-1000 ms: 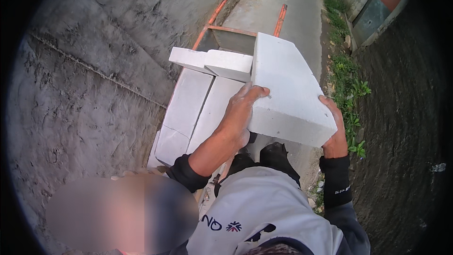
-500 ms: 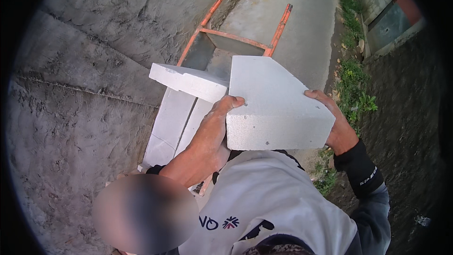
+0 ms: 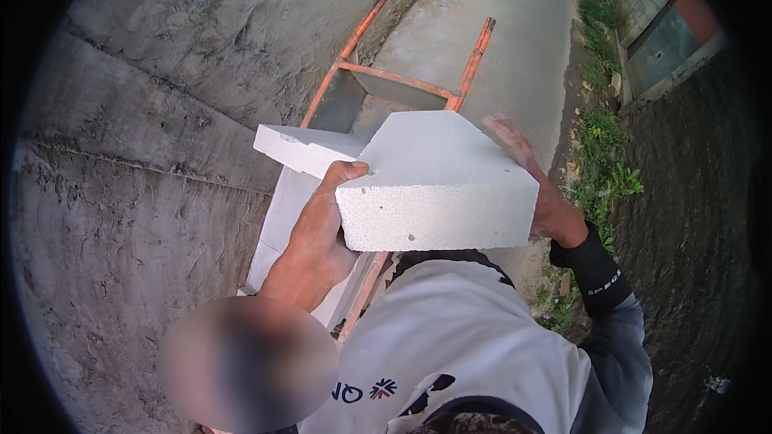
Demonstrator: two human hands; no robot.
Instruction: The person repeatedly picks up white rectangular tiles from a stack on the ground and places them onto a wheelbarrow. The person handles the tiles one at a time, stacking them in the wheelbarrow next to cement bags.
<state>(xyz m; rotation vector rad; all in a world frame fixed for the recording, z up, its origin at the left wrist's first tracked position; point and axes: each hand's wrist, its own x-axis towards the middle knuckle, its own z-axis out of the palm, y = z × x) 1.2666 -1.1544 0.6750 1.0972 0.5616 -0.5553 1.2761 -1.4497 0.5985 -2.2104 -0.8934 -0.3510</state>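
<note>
A white lightweight concrete block (image 3: 438, 173) with a slanted, cut corner is held up in front of my torso. My left hand (image 3: 318, 221) grips its left end, thumb on the top face and fingers out of sight below. Along the block's right side is my right hand (image 3: 535, 177), its fingers stretched out and slightly blurred; whether its palm touches the block is hard to tell. Just left of the held block, another white block (image 3: 301, 149) lies across more pale blocks (image 3: 277, 229), stacked at the orange-framed wheelbarrow (image 3: 394, 72).
A rough grey plastered wall (image 3: 145, 217) rises on the left. Ahead runs a narrow concrete path (image 3: 515, 40), bordered on its right by weeds (image 3: 599, 133) and a dark wall (image 3: 691, 217). The wheelbarrow's two handles point away from me.
The held block has shifted left and levelled out, partly covering the stacked blocks. My right thumb has left its top face, and the right hand has moved left and forward along its side.
</note>
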